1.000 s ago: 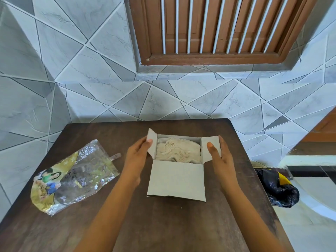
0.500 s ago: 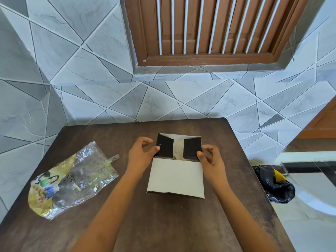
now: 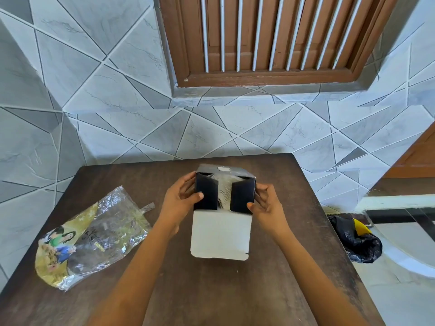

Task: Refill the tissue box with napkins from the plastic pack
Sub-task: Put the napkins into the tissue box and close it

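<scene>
At frame centre your left hand [image 3: 181, 203] and right hand [image 3: 266, 205] clasp the box [image 3: 224, 171], thumbs pinning its dark side flaps [image 3: 207, 194] over the napkins [image 3: 224, 191]. Pin both flat, then raise the white flap [image 3: 221, 234] below and tuck it squarely; the pack [image 3: 94, 236] lies lower left.

A second ago the side flaps of the tissue box [image 3: 224, 184] stood splayed outward, pale insides up, with the napkins [image 3: 224, 192] fully on show. Now the left flap [image 3: 207, 194] and right flap [image 3: 242, 196] are folded in over the opening, dark sides up, and only a narrow strip of napkins shows between them. The left hand [image 3: 181, 201] has shifted to grip the box's left side, thumb on its flap. The right hand [image 3: 266, 205] does the same on the right. A dark panel [image 3: 226, 170] now shows along the far edge.
</scene>
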Demonstrator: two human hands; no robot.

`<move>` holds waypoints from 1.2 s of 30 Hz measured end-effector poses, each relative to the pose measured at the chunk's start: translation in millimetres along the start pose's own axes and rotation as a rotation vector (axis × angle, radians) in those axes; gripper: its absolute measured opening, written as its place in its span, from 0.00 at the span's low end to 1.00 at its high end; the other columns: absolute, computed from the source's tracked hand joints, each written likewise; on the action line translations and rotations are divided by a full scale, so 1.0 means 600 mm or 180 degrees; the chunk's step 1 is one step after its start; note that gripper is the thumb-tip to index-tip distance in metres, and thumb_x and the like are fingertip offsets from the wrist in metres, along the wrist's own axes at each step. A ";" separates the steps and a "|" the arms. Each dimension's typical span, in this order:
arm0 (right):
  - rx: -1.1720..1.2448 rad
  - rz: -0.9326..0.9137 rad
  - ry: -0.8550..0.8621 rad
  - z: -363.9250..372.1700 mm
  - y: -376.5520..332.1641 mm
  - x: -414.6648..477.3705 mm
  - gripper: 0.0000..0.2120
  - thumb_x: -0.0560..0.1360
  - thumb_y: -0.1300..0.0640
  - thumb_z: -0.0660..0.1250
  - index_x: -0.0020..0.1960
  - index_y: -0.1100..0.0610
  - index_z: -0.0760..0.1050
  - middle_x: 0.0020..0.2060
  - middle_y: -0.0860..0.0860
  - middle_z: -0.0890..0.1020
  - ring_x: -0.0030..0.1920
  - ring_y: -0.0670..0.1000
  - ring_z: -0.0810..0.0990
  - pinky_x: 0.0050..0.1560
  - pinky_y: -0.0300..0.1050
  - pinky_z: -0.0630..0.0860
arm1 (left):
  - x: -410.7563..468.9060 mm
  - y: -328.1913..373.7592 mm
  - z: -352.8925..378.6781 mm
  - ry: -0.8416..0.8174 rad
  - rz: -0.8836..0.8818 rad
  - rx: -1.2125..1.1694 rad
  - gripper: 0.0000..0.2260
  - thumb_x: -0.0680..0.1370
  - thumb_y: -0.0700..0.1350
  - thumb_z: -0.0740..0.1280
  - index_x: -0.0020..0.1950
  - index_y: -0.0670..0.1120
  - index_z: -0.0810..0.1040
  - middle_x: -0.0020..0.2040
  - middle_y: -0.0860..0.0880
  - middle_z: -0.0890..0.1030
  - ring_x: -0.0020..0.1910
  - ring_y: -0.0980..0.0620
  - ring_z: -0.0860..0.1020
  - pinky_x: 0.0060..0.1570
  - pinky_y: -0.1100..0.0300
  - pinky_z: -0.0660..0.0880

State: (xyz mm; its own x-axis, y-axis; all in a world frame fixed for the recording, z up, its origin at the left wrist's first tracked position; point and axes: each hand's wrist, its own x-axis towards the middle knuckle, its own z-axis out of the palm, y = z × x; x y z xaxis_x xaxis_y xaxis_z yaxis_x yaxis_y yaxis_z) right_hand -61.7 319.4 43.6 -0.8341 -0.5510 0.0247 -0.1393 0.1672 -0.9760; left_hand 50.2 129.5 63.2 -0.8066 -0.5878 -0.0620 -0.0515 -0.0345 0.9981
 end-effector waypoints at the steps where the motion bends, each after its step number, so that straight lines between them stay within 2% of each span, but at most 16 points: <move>1: -0.0045 -0.0018 0.0013 0.004 0.013 -0.001 0.18 0.72 0.72 0.64 0.55 0.54 0.67 0.55 0.49 0.77 0.54 0.36 0.77 0.56 0.27 0.72 | -0.004 -0.010 -0.002 -0.0011 0.0062 0.0018 0.25 0.71 0.29 0.67 0.64 0.51 0.72 0.58 0.56 0.78 0.55 0.66 0.76 0.50 0.69 0.77; 3: -0.0107 -0.0053 0.0043 0.011 0.042 -0.004 0.19 0.71 0.74 0.64 0.51 0.52 0.67 0.57 0.53 0.78 0.57 0.41 0.77 0.61 0.32 0.71 | -0.014 -0.040 -0.006 0.0012 0.0088 0.0055 0.25 0.71 0.28 0.67 0.59 0.55 0.74 0.61 0.53 0.77 0.61 0.59 0.75 0.54 0.67 0.76; 5: -0.0175 -0.0069 -0.0001 0.020 0.068 -0.007 0.20 0.71 0.75 0.63 0.47 0.50 0.66 0.57 0.52 0.77 0.58 0.42 0.77 0.63 0.36 0.72 | -0.023 -0.073 -0.011 0.0141 0.0007 0.0117 0.25 0.70 0.26 0.66 0.54 0.56 0.74 0.61 0.53 0.77 0.64 0.51 0.74 0.59 0.57 0.74; 9: -0.0411 -0.0003 -0.0105 0.031 0.109 -0.010 0.12 0.70 0.74 0.65 0.46 0.63 0.65 0.55 0.44 0.77 0.50 0.30 0.77 0.47 0.26 0.75 | -0.041 -0.112 -0.018 0.0174 -0.0124 0.0623 0.27 0.70 0.28 0.68 0.57 0.57 0.69 0.56 0.54 0.75 0.57 0.51 0.76 0.59 0.56 0.74; 12: -0.0623 0.0069 -0.0143 0.030 0.120 -0.015 0.16 0.69 0.67 0.70 0.51 0.57 0.67 0.47 0.38 0.78 0.44 0.34 0.80 0.44 0.28 0.77 | -0.049 -0.132 -0.016 -0.0200 0.0020 0.1510 0.33 0.68 0.32 0.71 0.66 0.58 0.66 0.53 0.50 0.73 0.53 0.52 0.77 0.56 0.59 0.75; 14: -0.0668 0.0081 -0.0113 0.033 0.124 -0.015 0.20 0.71 0.68 0.67 0.58 0.52 0.69 0.48 0.39 0.79 0.46 0.32 0.79 0.48 0.26 0.75 | -0.050 -0.144 -0.013 -0.0241 0.0256 0.2001 0.31 0.68 0.34 0.72 0.67 0.54 0.69 0.54 0.49 0.72 0.55 0.51 0.76 0.59 0.56 0.75; 16: -0.0789 0.0066 -0.0008 0.037 0.123 -0.007 0.22 0.72 0.68 0.66 0.65 0.55 0.69 0.54 0.47 0.81 0.50 0.38 0.78 0.52 0.25 0.71 | -0.047 -0.145 -0.008 -0.0131 0.0386 0.2285 0.27 0.68 0.37 0.72 0.65 0.48 0.71 0.52 0.52 0.71 0.51 0.55 0.75 0.56 0.63 0.75; 17: -0.0814 0.0105 0.0006 0.039 0.121 -0.003 0.23 0.73 0.67 0.65 0.66 0.57 0.68 0.56 0.51 0.80 0.52 0.42 0.77 0.54 0.27 0.69 | -0.046 -0.142 -0.003 -0.0088 0.0431 0.2404 0.25 0.69 0.38 0.72 0.64 0.46 0.72 0.51 0.53 0.70 0.48 0.56 0.73 0.52 0.70 0.73; 19: -0.0648 0.0388 -0.0132 0.044 0.111 0.001 0.24 0.75 0.64 0.64 0.70 0.58 0.64 0.60 0.53 0.77 0.57 0.46 0.74 0.57 0.34 0.68 | -0.045 -0.139 0.006 -0.0021 0.0474 0.2548 0.22 0.70 0.40 0.72 0.63 0.45 0.72 0.50 0.53 0.70 0.43 0.57 0.72 0.46 0.74 0.72; 21: -0.0349 0.0718 -0.0233 0.059 0.102 0.008 0.27 0.77 0.56 0.62 0.72 0.56 0.58 0.63 0.52 0.73 0.62 0.50 0.72 0.60 0.40 0.68 | -0.046 -0.137 0.019 0.0043 0.0414 0.2575 0.21 0.71 0.41 0.71 0.62 0.44 0.72 0.50 0.53 0.71 0.43 0.57 0.73 0.45 0.71 0.72; 24: -0.0595 0.0983 0.0126 0.092 0.103 0.028 0.40 0.72 0.44 0.66 0.74 0.56 0.49 0.72 0.58 0.59 0.69 0.58 0.65 0.66 0.52 0.66 | -0.056 -0.141 0.044 0.0025 0.0279 0.2432 0.23 0.71 0.40 0.72 0.64 0.43 0.71 0.52 0.49 0.75 0.44 0.56 0.75 0.49 0.69 0.74; 27: -0.0680 0.0953 0.0312 0.097 0.107 0.053 0.46 0.68 0.49 0.73 0.73 0.58 0.47 0.72 0.61 0.52 0.70 0.61 0.61 0.69 0.57 0.64 | -0.072 -0.141 0.063 -0.0276 0.0115 0.2160 0.24 0.71 0.39 0.72 0.66 0.43 0.70 0.47 0.49 0.76 0.41 0.56 0.77 0.53 0.60 0.78; 29: -0.0577 0.0883 0.0014 0.085 0.111 0.068 0.47 0.67 0.53 0.74 0.74 0.56 0.46 0.73 0.59 0.53 0.71 0.58 0.61 0.71 0.57 0.63 | -0.067 -0.132 0.058 -0.0508 -0.0001 0.2184 0.21 0.72 0.42 0.71 0.64 0.44 0.73 0.44 0.51 0.77 0.38 0.57 0.76 0.48 0.64 0.77; 31: -0.0341 0.0868 -0.0514 0.071 0.110 0.080 0.50 0.67 0.55 0.74 0.74 0.52 0.41 0.73 0.56 0.56 0.70 0.55 0.62 0.72 0.54 0.62 | -0.046 -0.109 0.041 -0.0284 0.0165 0.2445 0.15 0.73 0.47 0.70 0.59 0.47 0.78 0.44 0.53 0.79 0.38 0.59 0.76 0.44 0.64 0.76; 34: -0.0424 0.0936 -0.1295 0.065 0.095 0.102 0.51 0.70 0.58 0.71 0.74 0.52 0.33 0.72 0.55 0.62 0.70 0.52 0.64 0.70 0.48 0.59 | 0.008 -0.079 -0.009 0.0675 0.0458 0.3015 0.18 0.73 0.50 0.69 0.62 0.51 0.75 0.60 0.48 0.76 0.57 0.51 0.74 0.53 0.56 0.74; 36: -0.0743 0.0919 -0.1731 0.072 0.079 0.120 0.50 0.72 0.58 0.69 0.73 0.52 0.30 0.71 0.55 0.64 0.69 0.53 0.65 0.70 0.47 0.60 | 0.042 -0.071 -0.044 0.0664 0.0089 0.3381 0.27 0.72 0.52 0.69 0.70 0.53 0.67 0.71 0.45 0.65 0.69 0.43 0.65 0.62 0.48 0.68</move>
State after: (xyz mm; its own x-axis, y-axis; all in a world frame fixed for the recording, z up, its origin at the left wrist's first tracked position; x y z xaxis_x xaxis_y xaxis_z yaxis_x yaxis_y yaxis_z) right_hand -105.3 252.2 -10.4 -0.4751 -0.7819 -0.4036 -0.1137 0.5094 -0.8530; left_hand 47.5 94.7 19.3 -0.7045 -0.7070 0.0626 -0.5995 0.6400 0.4807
